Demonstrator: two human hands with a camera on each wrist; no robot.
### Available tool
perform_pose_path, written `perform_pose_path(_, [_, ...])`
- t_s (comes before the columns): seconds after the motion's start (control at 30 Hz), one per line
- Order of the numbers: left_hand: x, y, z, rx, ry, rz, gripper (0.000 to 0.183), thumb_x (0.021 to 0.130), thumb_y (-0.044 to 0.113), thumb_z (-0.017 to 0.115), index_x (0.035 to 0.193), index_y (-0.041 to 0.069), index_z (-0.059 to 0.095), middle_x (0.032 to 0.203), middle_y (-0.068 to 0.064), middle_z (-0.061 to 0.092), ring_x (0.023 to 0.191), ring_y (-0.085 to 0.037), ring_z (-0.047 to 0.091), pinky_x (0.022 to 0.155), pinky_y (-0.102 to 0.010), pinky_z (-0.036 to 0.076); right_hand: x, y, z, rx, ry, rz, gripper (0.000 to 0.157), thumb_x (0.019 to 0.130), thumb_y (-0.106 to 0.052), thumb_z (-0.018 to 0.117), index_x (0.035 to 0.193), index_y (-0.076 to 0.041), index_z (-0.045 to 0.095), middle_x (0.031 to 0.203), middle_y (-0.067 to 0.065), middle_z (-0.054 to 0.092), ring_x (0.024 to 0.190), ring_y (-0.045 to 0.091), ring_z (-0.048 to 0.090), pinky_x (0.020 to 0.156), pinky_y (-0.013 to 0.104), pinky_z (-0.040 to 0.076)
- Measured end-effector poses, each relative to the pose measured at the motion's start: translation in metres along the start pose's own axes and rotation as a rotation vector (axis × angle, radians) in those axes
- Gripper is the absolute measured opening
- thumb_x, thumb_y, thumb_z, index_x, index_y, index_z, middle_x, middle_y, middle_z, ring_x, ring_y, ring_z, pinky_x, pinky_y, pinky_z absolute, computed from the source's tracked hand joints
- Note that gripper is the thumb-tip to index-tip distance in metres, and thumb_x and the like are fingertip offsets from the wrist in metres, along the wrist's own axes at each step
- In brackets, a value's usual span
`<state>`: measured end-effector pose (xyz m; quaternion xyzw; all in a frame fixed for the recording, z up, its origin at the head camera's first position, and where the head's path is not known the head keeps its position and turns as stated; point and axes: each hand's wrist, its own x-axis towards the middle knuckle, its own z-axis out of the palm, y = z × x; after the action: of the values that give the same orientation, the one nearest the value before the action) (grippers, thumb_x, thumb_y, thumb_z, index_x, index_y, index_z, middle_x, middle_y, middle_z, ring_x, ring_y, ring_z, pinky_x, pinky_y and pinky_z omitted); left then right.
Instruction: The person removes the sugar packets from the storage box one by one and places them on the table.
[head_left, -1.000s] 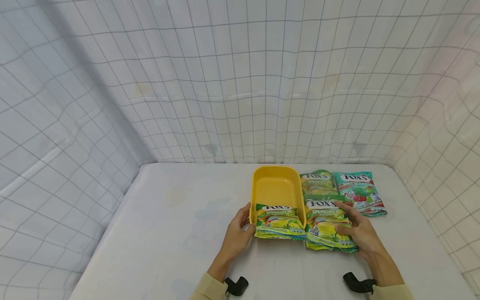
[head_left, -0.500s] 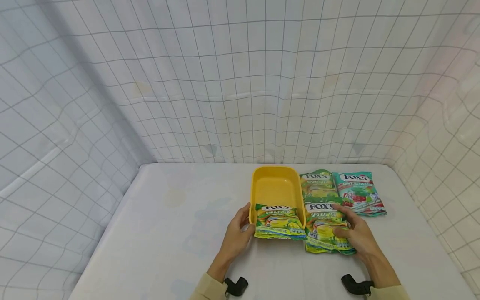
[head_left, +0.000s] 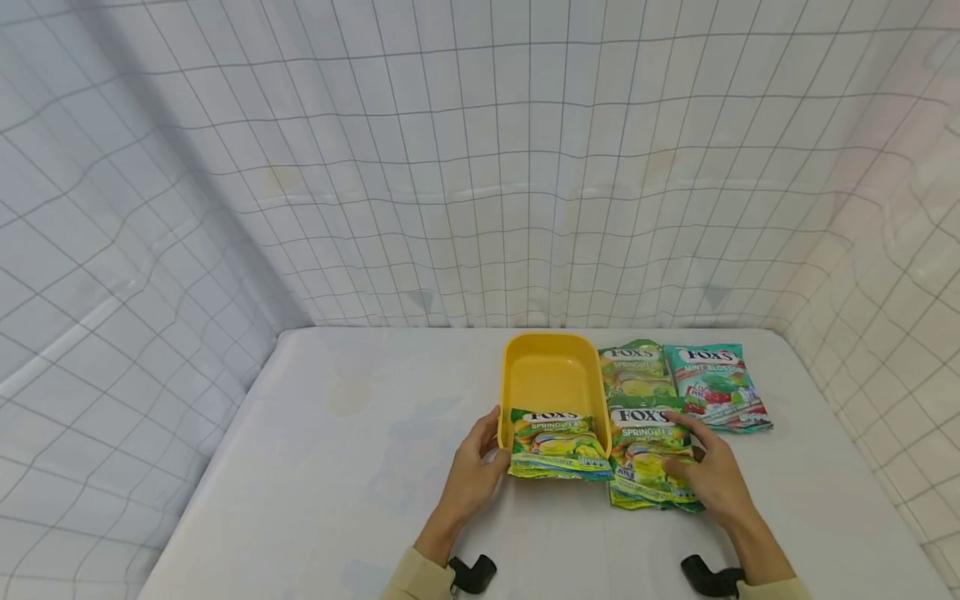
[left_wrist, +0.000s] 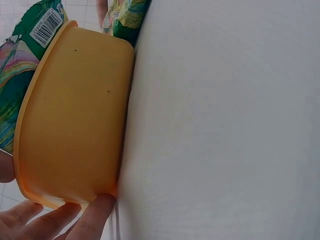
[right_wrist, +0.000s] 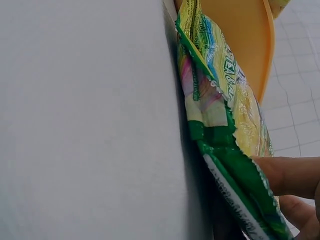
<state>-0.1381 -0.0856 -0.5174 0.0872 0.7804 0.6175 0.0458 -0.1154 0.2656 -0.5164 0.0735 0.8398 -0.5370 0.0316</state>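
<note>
My left hand (head_left: 474,467) holds the yellow plastic tray (head_left: 551,367) at its front left corner. In the left wrist view its fingers (left_wrist: 90,220) lie against the tray's outer wall. A green and yellow candy packet (head_left: 558,450) leans over the tray's front end, beside the left thumb. My right hand (head_left: 716,479) holds another such candy packet (head_left: 648,462) by its right side, just right of the tray. Its thumb and index finger are spread on the packet's face; the other fingers are mostly hidden. The right wrist view shows this packet (right_wrist: 245,115) close over the table.
Behind the held packet lies a third green candy packet (head_left: 636,371), partly overlapped by it. A teal mint candy packet (head_left: 720,387) lies to its right. The white table (head_left: 360,433) stretches left, and netted white walls (head_left: 480,183) enclose the sides and back.
My right hand has shifted slightly left and toward me, and the packet it holds has slid a little toward me. The left hand and tray look unchanged.
</note>
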Motion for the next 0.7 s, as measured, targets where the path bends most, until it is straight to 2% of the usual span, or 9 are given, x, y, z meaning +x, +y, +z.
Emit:
perform_pose_path(0.1, [0.0,0.0,0.0,0.001,0.0,0.005,0.065,0.097,0.008,0.058,0.159,0.011,0.036,0.153,-0.013,0.047,0.134,-0.032,0.051,0.111,-0.052,0.04,-0.001,-0.002,0.001,-0.046,0.018,0.002,0.075,0.091,0.0,0.068,0.158,-0.013,0.038,0.158,0.031,0.028,0.124,0.052,0.051,0.078,0.039,0.054])
perform_pose_path(0.27, [-0.001,0.0,0.0,-0.005,0.0,0.012,0.065,0.098,0.008,0.058,0.159,0.01,0.036,0.154,-0.014,0.047,0.134,-0.033,0.05,0.111,-0.053,0.039,-0.005,-0.007,0.002,-0.075,0.024,0.018,0.08,0.091,-0.007,0.07,0.161,-0.012,0.031,0.154,0.033,0.033,0.125,0.054,0.048,0.082,0.046,0.055])
perform_pose_path(0.43, [-0.002,0.0,0.001,0.005,0.0,0.015,0.064,0.098,0.008,0.058,0.159,0.009,0.036,0.154,-0.014,0.047,0.134,-0.033,0.05,0.111,-0.053,0.039,-0.007,-0.011,0.001,-0.073,0.019,0.033,0.086,0.093,-0.011,0.071,0.163,-0.009,0.022,0.156,0.033,0.029,0.129,0.057,0.042,0.087,0.052,0.053])
perform_pose_path(0.57, [-0.001,0.001,0.001,0.004,0.003,0.005,0.065,0.098,0.008,0.057,0.159,0.011,0.036,0.153,-0.012,0.048,0.134,-0.031,0.051,0.111,-0.051,0.04,-0.008,-0.014,0.0,-0.071,0.028,0.033,0.088,0.094,-0.013,0.071,0.163,-0.007,0.018,0.161,0.031,0.021,0.135,0.059,0.036,0.096,0.062,0.048])
perform_pose_path(0.7, [-0.001,0.001,0.001,-0.004,0.005,0.001,0.065,0.097,0.008,0.057,0.159,0.012,0.036,0.153,-0.011,0.048,0.134,-0.03,0.051,0.112,-0.05,0.04,-0.011,-0.019,-0.002,-0.07,0.059,0.02,0.089,0.094,-0.014,0.073,0.163,-0.006,0.017,0.161,0.032,0.021,0.136,0.058,0.035,0.101,0.065,0.044])
